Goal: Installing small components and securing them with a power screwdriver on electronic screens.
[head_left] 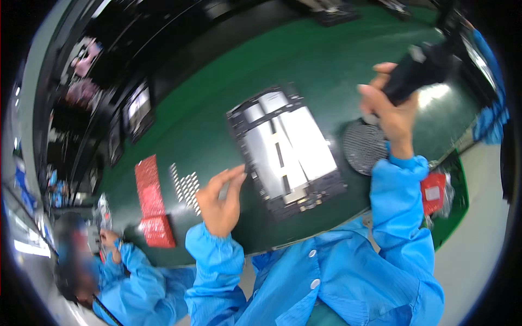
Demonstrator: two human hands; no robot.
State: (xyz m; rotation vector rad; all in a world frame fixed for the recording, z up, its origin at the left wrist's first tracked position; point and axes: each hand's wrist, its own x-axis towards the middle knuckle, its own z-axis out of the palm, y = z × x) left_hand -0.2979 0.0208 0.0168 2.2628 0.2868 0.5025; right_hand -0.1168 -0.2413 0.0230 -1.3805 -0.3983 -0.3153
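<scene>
An opened tablet (283,149), its silver battery packs and dark circuit parts bare, lies slightly turned on the green bench in front of me. My left hand (220,201) holds its left edge, thumb and index finger drawn together there. At the right, my right hand (394,108) is wrapped around a black tool (416,73) that looks like an electric screwdriver; blur hides its detail. Under that hand, near the wrist, sits a round dark dish (363,149) with a grid of small holes. A small pale tip below my fingers reaches the dish's upper edge.
Left of the tablet lie rows of small silver pieces (187,187) and a strip of red bubble wrap (149,195). A green bin (459,201) with a red packet stands at the right edge. A co-worker in blue (136,282) sits at the left. Dark equipment lines the back.
</scene>
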